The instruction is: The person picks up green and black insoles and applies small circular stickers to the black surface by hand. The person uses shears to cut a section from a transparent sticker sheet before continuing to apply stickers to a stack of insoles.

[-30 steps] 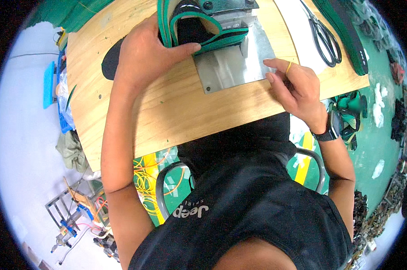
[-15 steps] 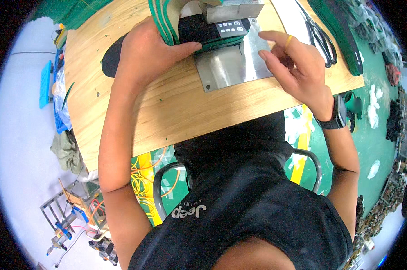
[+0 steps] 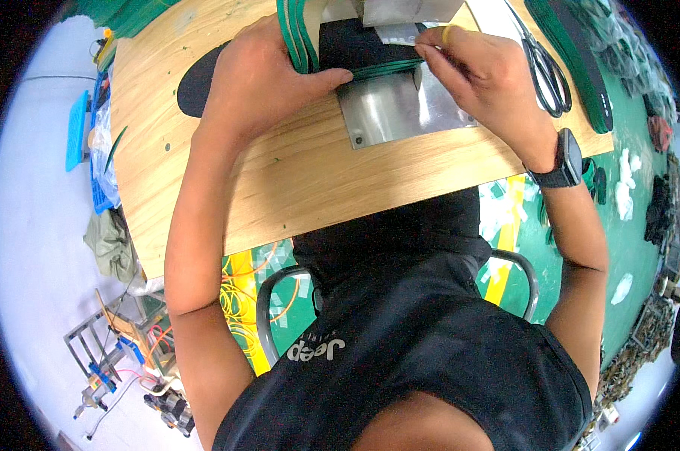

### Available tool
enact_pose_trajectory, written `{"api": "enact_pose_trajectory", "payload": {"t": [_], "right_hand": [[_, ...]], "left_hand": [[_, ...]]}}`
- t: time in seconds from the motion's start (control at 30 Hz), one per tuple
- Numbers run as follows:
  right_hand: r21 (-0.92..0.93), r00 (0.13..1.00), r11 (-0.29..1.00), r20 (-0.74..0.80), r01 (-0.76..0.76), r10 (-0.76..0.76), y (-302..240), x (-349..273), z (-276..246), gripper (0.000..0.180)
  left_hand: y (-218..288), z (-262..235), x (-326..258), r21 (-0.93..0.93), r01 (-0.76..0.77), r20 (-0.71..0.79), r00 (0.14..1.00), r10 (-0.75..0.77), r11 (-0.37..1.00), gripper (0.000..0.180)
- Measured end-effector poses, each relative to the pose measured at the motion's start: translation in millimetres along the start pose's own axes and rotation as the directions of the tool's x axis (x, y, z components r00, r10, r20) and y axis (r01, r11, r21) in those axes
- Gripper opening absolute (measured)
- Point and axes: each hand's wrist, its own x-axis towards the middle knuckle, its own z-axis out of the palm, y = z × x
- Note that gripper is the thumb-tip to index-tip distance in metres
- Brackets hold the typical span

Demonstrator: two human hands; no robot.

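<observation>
My left hand (image 3: 259,83) grips a bent stack of black insoles with green edges (image 3: 299,37), the thumb stretched along its near side. The lower end of the stack, a black insole face (image 3: 347,45), lies over a shiny metal plate (image 3: 381,109) and under a metal block (image 3: 411,10). On that face sits a thin greyish film (image 3: 397,33) with pale marks. My right hand (image 3: 484,75), wearing a yellow ring and a dark watch, pinches the film's right end between thumb and forefinger. The fingertips partly hide that end.
A single black insole (image 3: 197,86) lies left of my left hand on the wooden table (image 3: 280,195). Black-handled scissors (image 3: 547,75) rest at the right, beside another stack of green-edged insoles (image 3: 577,68) along the table's right edge. The table's front edge runs near my lap.
My right hand has moved left and up onto the insole, and its parted fingers have closed on the film's end. The film looks lifted and skewed. The left hand keeps its grip.
</observation>
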Motion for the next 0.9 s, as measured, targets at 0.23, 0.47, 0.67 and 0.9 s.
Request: {"api": "enact_pose_trajectory", "payload": {"t": [0.23,0.47,0.67,0.9], "right_hand": [[0.130,0.853,0.940,-0.396,-0.316,0.341,-3,-41,-42,0.009],[-0.120,0.936,0.965,-0.297,-0.233,0.189,19,-33,-21,0.008],[-0.019,0.982,0.992,-0.140,0.125,-0.127,8,-8,28,0.012],[0.016,0.997,0.998,-0.037,0.062,-0.061,-1,-15,28,0.013]], "left_hand": [[-6,-8,-2,0.027,0.217,0.044,0.975,-0.218,0.976,0.029],[-23,-17,-2,-0.698,0.101,-0.187,0.930,-0.317,0.709,0.019],[-29,-16,-1,-0.582,0.039,-0.205,0.959,-0.194,0.812,0.018],[-35,-15,-3,-0.616,0.026,-0.195,0.963,-0.185,0.787,0.019]]}}
